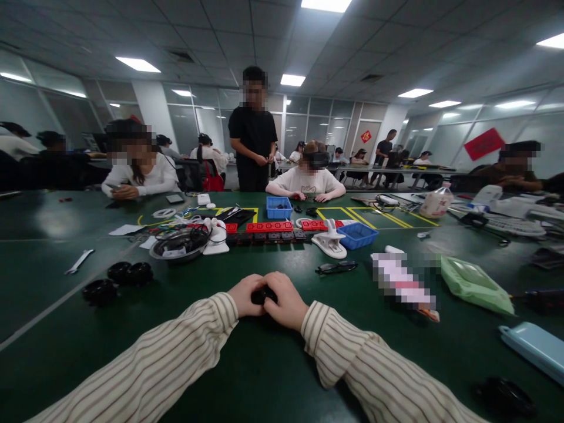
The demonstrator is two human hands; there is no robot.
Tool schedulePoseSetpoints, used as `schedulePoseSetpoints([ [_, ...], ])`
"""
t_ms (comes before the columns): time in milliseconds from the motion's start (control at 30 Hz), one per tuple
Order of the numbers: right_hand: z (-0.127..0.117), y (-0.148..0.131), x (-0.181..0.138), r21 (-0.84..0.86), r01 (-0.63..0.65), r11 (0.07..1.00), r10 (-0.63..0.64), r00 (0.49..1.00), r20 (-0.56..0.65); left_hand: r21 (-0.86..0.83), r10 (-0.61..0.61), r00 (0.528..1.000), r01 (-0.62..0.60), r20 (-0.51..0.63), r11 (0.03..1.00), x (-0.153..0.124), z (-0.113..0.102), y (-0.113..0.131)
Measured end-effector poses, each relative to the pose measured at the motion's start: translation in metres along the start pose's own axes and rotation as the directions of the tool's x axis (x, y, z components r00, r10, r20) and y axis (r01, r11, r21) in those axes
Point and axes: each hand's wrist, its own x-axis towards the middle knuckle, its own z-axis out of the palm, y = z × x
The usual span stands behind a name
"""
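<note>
Striped sleeves (176, 358) are coming in from the bottom edge, both forearms lying on the green table (264, 376). Left hand (247, 295) and right hand (287, 301) are meeting at table centre, fingers curling tight around a small black part (263, 294); both are gripping it, the part mostly hidden between them, sitting just above the table surface.

Left side: three black round parts (118, 279) are lying well apart from the hands, a wrench (79, 261) further out past a pale line on the table. Wide bare table is showing between the left sleeve and those parts.

Ahead: glasses (335, 268) are lying just beyond the right hand, then a white clip (331, 241), a blue bin (356, 235), a row of red blocks (269, 227) and a metal bowl (180, 244) holding cables. A narrow strip of bare table is separating the hands from that row.

Right side: a green bag (473, 285) and a blurred packet are lying near; a light blue case (535, 346) is running out past the right edge; a dark part (504, 396) is sitting near the bottom right corner, close to the right sleeve.

Across the table, people are sitting and one is standing, their hands staying on their own side.
</note>
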Motion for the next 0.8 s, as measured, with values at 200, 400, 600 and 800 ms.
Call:
schedulePoseSetpoints([
  [200, -0.001, 0.000, 0.001, 0.008, -0.034, 0.999, 0.035, 0.999, -0.041, 0.061, -0.002, 1.000, 0.002, 0.006, 0.998, 0.000, 0.002, -0.002],
  [400, -0.001, 0.001, 0.002, 0.007, -0.048, 0.999, 0.048, 0.994, -0.095, 0.116, -0.049, 0.997, 0.056, -0.058, 0.992, -0.001, 0.002, 0.004],
  [600, 0.001, 0.002, 0.002, -0.041, -0.120, 0.992, 0.114, 0.986, -0.123, 0.212, -0.053, 0.995, 0.069, -0.081, 0.975, 0.000, -0.001, 0.009],
  [800, 0.004, 0.002, 0.005, -0.057, -0.188, 0.981, 0.179, 0.975, -0.133, 0.206, -0.047, 0.996, 0.062, -0.076, 0.977, 0.003, 0.000, 0.007],
])
